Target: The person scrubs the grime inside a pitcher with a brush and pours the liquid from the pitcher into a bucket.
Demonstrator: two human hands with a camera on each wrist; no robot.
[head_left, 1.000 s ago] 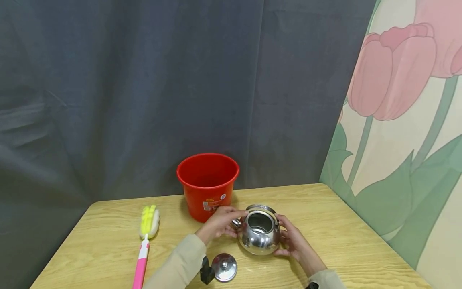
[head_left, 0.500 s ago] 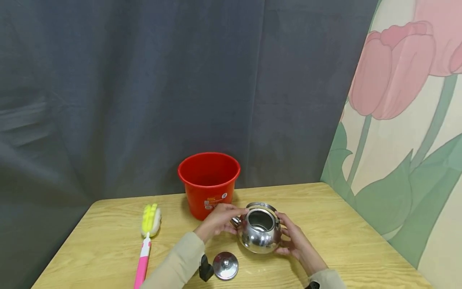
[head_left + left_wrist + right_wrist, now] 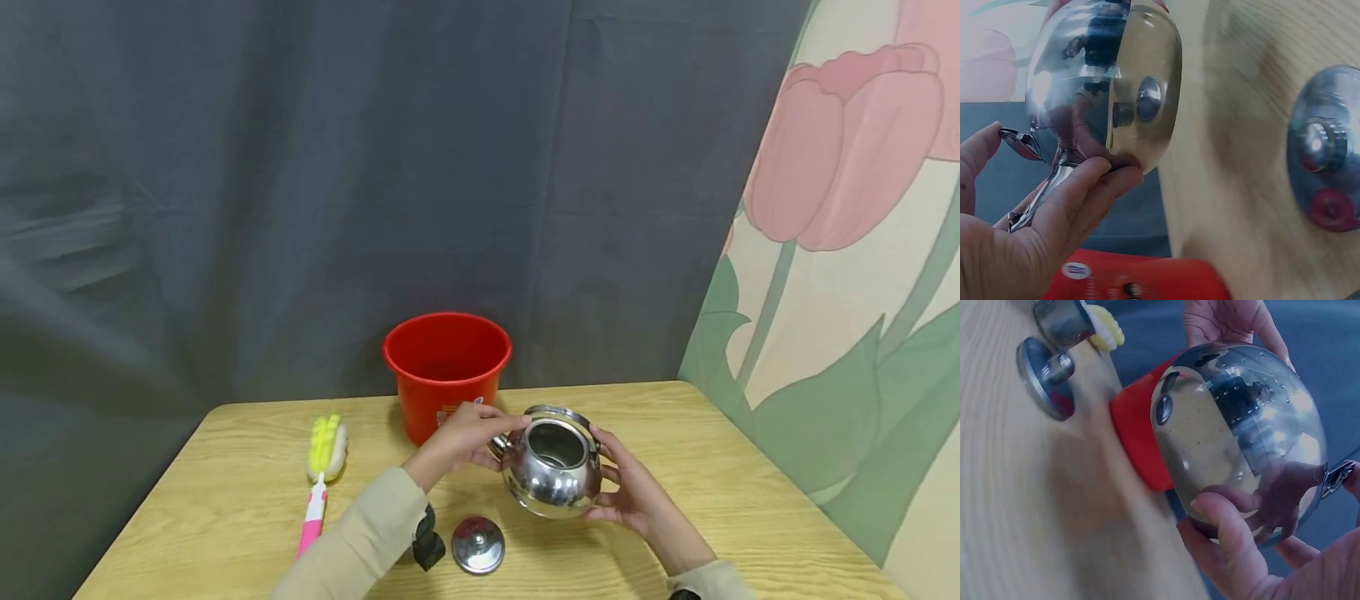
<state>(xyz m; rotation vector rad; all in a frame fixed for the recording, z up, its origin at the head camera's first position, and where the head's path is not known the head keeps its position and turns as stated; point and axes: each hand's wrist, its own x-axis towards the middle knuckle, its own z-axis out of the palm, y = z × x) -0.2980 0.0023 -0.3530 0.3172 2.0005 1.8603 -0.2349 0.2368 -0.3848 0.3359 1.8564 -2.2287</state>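
A shiny steel teapot [image 3: 553,475], its lid off and its round mouth facing me, is held tilted above the table between both hands. My left hand [image 3: 465,437] grips it at the spout [image 3: 1047,190], with one fingertip touching the end of the handle in the left wrist view. Around the opposite side curls my right hand [image 3: 626,487], its thumb on the steel body in the right wrist view. Water drops dot the teapot's surface there. The knobbed lid [image 3: 478,546] lies on the table below the teapot. Fingers behind the body are partly hidden.
A red bucket [image 3: 448,383] stands at the back, just beyond my left hand. The yellow-and-white brush [image 3: 325,450] with a pink handle lies at left. Beside the lid, a grey metal cylinder [image 3: 1063,322] shows in the right wrist view. A dark curtain [image 3: 375,192] hangs behind the table.
Both hands have lifted the teapot slightly farther from the table, with its mouth still toward me. The head view has shifted a little. Lid, brush and bucket stay in place.
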